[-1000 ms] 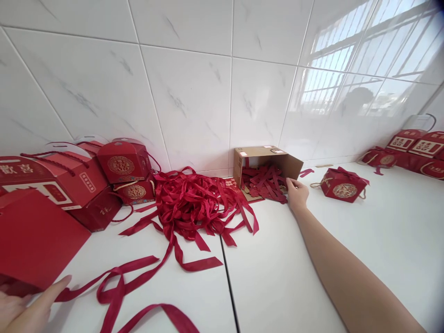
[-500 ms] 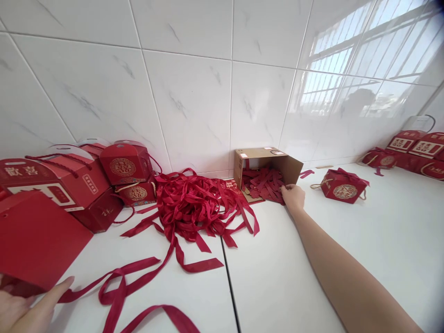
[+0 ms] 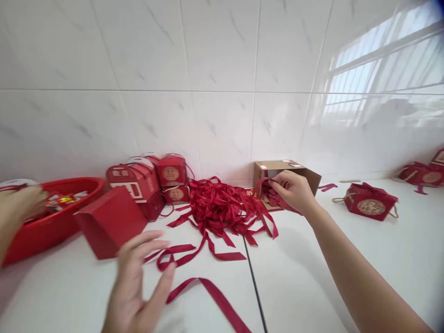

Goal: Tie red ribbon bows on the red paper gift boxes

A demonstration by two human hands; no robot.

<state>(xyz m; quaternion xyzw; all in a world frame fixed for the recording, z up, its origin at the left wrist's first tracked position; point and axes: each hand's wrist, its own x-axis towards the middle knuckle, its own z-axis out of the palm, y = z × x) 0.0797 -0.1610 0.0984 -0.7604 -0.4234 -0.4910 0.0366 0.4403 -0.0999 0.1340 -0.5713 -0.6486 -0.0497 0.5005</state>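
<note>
My right hand [image 3: 293, 188] pinches a dark red strip [image 3: 262, 183] in front of the open cardboard box [image 3: 314, 179], and the strip curls off its fingertips to the left. More dark red pieces [image 3: 274, 200] lie inside the box. My left hand [image 3: 140, 282], a little blurred, hovers over the table with its fingers apart and nothing in them. Close to it are loose ends of red ribbon [image 3: 218, 293] and a plain red folded carton [image 3: 120, 222]. A big tangled heap of ribbon [image 3: 222, 203] lies between the carton and the cardboard box.
At the left, another person's hand [image 3: 24, 203] is over a red basin [image 3: 93, 185] of wrapped sweets. Stacked red gift boxes [image 3: 171, 173] stand by the tiled wall [image 3: 222, 120]. A ribbon-tied gift box [image 3: 371, 203] sits at right, with more behind it.
My right hand has lifted from the cardboard box's edge with a strip. My left hand has come away from the red carton. The view has swung left, bringing in the basin and another person's hand.
</note>
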